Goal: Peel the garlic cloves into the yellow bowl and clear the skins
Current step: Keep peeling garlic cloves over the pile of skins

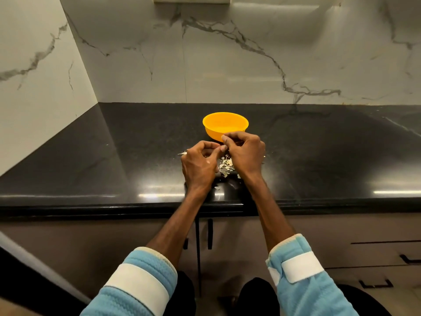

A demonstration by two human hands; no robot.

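The job looks partly done. A little pile of pale skins (226, 166) lies on the dark surface (91, 167), near the person and just under the hands. A few more bits lie to the left and right of it. None of the skins are cleared away yet, so that part is left to do. The yellow bowl (224, 124) sits just behind the hands, a bit farther away on the surface. Its inside looks pale at the bottom, but I cannot tell if peeled cloves are in there.

Both hands are close together, in front of the bowl and above the skins. The left hand (200, 163) has its fingers curled in, and the right hand (245, 153) curls over from the other side. Their fingertips meet around a tiny pale thing, which is probably a garlic clove (224, 147); it is too small to be sure. Both hands seem to pinch it, as if picking its skin off. Both arms reach out straight from blue sleeves (141, 281) at the near edge.
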